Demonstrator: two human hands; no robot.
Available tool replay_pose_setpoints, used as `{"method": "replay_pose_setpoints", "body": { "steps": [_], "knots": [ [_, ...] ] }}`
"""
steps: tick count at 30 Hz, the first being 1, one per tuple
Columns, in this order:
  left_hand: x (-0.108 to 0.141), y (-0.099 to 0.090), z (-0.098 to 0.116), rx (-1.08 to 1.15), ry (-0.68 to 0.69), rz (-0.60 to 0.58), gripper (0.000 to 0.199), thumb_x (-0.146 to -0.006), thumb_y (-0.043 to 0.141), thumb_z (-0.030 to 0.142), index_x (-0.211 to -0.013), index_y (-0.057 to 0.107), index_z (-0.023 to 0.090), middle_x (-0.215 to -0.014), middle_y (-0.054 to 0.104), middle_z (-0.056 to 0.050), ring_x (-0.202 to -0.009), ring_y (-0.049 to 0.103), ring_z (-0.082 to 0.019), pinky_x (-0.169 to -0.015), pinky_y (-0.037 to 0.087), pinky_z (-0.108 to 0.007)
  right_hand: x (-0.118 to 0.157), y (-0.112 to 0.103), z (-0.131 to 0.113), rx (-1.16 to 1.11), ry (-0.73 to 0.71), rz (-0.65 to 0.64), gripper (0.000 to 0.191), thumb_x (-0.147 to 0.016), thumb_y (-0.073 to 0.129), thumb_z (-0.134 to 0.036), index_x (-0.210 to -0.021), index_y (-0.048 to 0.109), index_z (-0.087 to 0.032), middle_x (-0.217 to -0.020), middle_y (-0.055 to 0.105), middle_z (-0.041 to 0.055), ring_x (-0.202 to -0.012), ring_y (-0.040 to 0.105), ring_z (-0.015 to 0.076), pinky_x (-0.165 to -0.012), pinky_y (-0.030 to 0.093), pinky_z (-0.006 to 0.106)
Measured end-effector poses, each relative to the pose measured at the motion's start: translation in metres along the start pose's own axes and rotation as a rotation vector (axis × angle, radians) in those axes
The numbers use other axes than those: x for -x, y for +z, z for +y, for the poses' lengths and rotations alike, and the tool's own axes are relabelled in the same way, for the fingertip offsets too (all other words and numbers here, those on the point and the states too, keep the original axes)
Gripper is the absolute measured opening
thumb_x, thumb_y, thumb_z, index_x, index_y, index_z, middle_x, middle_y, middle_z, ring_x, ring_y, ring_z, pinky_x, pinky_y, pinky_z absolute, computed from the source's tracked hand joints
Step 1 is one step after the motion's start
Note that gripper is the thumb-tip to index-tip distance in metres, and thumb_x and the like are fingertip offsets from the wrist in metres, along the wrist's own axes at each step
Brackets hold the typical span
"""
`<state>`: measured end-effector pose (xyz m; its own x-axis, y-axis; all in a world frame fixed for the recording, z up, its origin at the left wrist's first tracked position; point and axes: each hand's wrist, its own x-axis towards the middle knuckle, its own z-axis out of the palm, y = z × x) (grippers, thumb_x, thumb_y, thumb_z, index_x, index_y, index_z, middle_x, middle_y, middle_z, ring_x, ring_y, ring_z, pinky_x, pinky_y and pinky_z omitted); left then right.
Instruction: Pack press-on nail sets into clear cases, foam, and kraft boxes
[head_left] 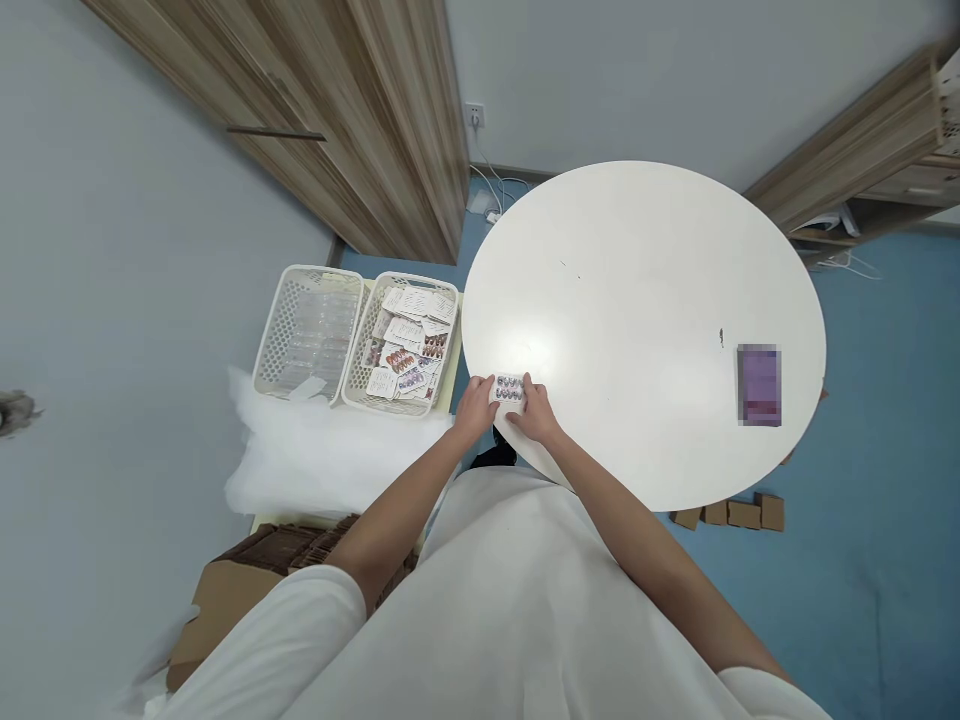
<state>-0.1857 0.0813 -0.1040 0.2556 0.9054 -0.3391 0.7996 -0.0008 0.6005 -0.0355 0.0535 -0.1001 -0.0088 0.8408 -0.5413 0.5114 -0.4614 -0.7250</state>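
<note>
A small card of press-on nails (509, 388), with two rows of dark, shiny nails on white, is at the near left edge of the white oval table (637, 270). My left hand (475, 405) grips its left side between thumb and fingers. On the opposite side, my right hand (535, 410) has its thumb and fingers closed on the card's right edge. To the left, a white basket (347, 385) holds many similar nail cards (405, 330), some showing orange, brown or purple nails.
Another white basket (264, 345) holds clear plastic packs (322, 325). White wrapping material (330, 455) lies in front of the baskets, with brown cardboard (232, 600) nearer me. A purple blurred item (760, 385) lies at the table's right. Small brown boxes (744, 515) sit below the right edge.
</note>
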Motion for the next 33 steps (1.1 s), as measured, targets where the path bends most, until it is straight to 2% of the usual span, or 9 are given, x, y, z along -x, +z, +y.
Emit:
{"method": "replay_pose_setpoints", "body": {
  "steps": [4,10,23,33],
  "knots": [
    [0.007,0.003,0.002,0.142,-0.082,-0.021,0.058,-0.073,0.054,0.019,-0.127,0.036,0.014,-0.111,0.047,-0.012,-0.088,0.054,-0.018,-0.077,0.045,-0.031,0.013,0.004,0.002,-0.15,0.035,0.093,0.085,-0.064,0.062,-0.028,-0.136,0.018,-0.022,-0.12,0.036,0.0102,-0.091,0.049,0.0187,-0.082,0.045,0.034],
    [0.014,0.009,0.003,0.293,-0.108,-0.026,0.056,-0.074,0.05,0.015,-0.128,0.035,0.016,-0.121,0.044,-0.012,-0.102,0.051,-0.019,-0.086,0.043,-0.03,0.026,0.011,-0.002,-0.412,0.067,0.092,0.076,-0.063,0.061,-0.028,-0.131,0.028,-0.032,-0.13,0.036,0.0029,-0.11,0.042,0.0189,-0.089,0.042,0.034],
    [-0.011,0.0,-0.01,0.369,-0.074,0.044,0.062,-0.071,0.049,0.01,-0.131,0.033,0.017,-0.127,0.045,-0.011,-0.113,0.046,-0.022,-0.094,0.038,-0.035,0.001,0.01,-0.029,-0.556,0.051,0.098,0.076,-0.061,0.061,-0.022,-0.13,0.029,-0.029,-0.136,0.033,0.004,-0.118,0.037,0.0186,-0.097,0.035,0.036],
    [-0.019,-0.003,-0.011,0.431,-0.06,0.062,0.061,-0.072,0.048,0.011,-0.131,0.033,0.016,-0.131,0.042,-0.01,-0.116,0.044,-0.021,-0.098,0.036,-0.036,-0.008,0.009,-0.031,-0.544,0.036,0.102,0.078,-0.061,0.061,-0.023,-0.132,0.027,-0.031,-0.137,0.031,0.0032,-0.118,0.037,0.0187,-0.096,0.035,0.037]
  ]
}}
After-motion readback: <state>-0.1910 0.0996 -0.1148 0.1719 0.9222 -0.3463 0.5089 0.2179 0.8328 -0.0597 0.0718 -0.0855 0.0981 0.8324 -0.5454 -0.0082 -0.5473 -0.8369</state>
